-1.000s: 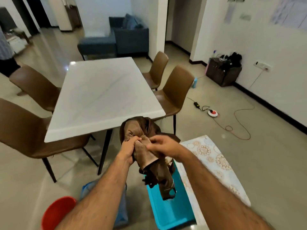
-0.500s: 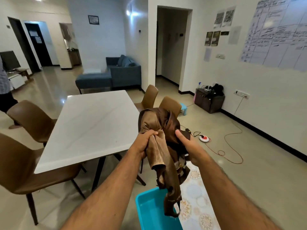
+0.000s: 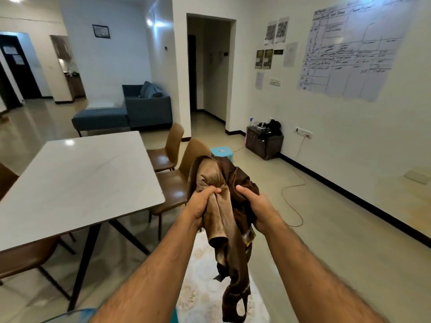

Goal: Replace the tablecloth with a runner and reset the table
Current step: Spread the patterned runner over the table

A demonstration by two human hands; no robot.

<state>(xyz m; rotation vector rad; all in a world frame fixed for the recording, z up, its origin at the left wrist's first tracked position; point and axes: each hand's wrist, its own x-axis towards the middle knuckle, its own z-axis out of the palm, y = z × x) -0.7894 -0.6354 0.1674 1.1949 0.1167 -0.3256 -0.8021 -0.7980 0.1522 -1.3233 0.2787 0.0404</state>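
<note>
Both grips are closed on the bunched brown runner [image 3: 224, 220], held up in front of me at about the level of the counter's top. My left hand [image 3: 202, 203] has its fingers curled tight round a gathered fold of the lighter, tan side of the cloth, thumb on top. My right hand [image 3: 254, 206], just beside it, clutches the darker, shinier folds, thumb pressed over the crumpled edge. From between the two grips the cloth bulges upward in a loose lump and hangs down in a long twisted tail with a loop at its end.

To the left of my left grip stands the white counter [image 3: 77, 183], its near right corner close to my left forearm. Brown chairs [image 3: 177, 180] are tucked along its far side, just behind the cloth. Below my grips, on the floor, lies a pale patterned tablecloth [image 3: 200, 276], partly hidden by the hanging tail. Beyond my right grip a thin cable [image 3: 291, 206] trails across the floor toward the wall.
</note>
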